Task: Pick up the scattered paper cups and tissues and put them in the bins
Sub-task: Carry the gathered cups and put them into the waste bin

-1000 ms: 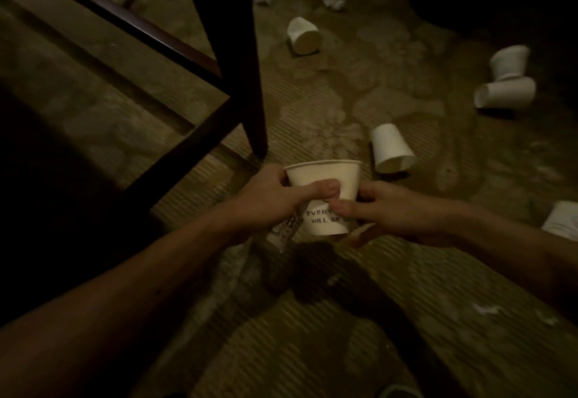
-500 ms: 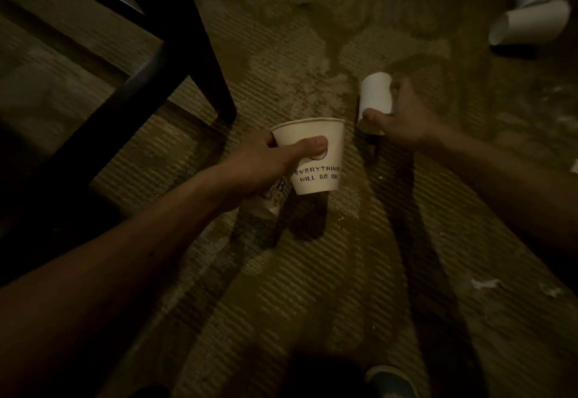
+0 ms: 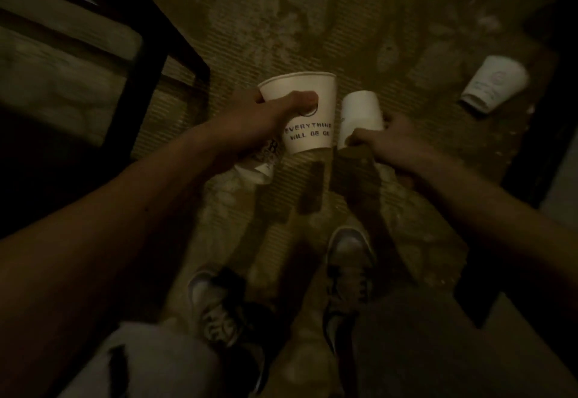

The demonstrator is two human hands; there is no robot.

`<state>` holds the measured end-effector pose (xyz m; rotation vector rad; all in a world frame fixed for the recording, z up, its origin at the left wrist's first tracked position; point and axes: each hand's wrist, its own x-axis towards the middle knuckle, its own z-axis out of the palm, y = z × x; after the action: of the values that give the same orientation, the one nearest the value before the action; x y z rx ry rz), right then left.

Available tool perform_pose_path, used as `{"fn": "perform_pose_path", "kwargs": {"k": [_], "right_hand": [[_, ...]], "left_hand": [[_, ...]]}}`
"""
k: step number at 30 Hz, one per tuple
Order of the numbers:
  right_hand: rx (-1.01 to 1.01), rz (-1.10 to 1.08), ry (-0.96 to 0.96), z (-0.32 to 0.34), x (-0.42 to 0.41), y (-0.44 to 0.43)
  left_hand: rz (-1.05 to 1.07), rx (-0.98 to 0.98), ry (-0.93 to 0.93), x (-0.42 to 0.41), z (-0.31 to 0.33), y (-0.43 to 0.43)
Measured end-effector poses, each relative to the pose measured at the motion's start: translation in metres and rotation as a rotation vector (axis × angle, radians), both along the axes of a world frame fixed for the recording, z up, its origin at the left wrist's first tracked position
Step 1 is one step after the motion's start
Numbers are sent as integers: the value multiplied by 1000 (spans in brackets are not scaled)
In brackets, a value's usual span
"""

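Two hands full near the table leg (image 3: 184, 53): my left hand (image 3: 266, 119) grips the printed cup (image 3: 308, 138), my right hand (image 3: 397, 138) pinches the plain cup (image 3: 359, 113) by its end, a thin hold that could slip.

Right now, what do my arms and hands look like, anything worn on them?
The left forearm and right forearm are bare up to the frame's edge: no sleeves, watch or bracelet shows. The left hand and right hand wear no gloves. The light is too dim to tell any ring.
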<state>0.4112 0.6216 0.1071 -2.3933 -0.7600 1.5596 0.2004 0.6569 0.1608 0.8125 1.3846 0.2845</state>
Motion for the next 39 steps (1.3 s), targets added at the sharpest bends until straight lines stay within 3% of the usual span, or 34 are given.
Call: {"fn": "perform_pose_path", "kwargs": {"k": [6,11,14,18,23,28,33,39], "right_hand": [[84,-494,308,214,21,-40],[301,-861,644,412,32,-64],[456,-944,809,518,22,-82],[631,-865,925,638,-9,-103],[852,-784,894,759,-53,-142],[1019,-766,753,832,-85,-213],[1214,-822,521,883,-104,-297],[1394,-922,351,920,-135,-407]], "left_hand": [[-119,79,14,38,191,-11],[-282,272,-56,51,364,-8],[-317,435,-81,46,461,-5],[-311,621,-103,21,578,-4],[-399,725,-138,-4,699,-32],[-563,849,-250,-12,792,-90],[-827,1001,-375,5,860,-146],[-1101,1017,-646,33,894,-244]]}}
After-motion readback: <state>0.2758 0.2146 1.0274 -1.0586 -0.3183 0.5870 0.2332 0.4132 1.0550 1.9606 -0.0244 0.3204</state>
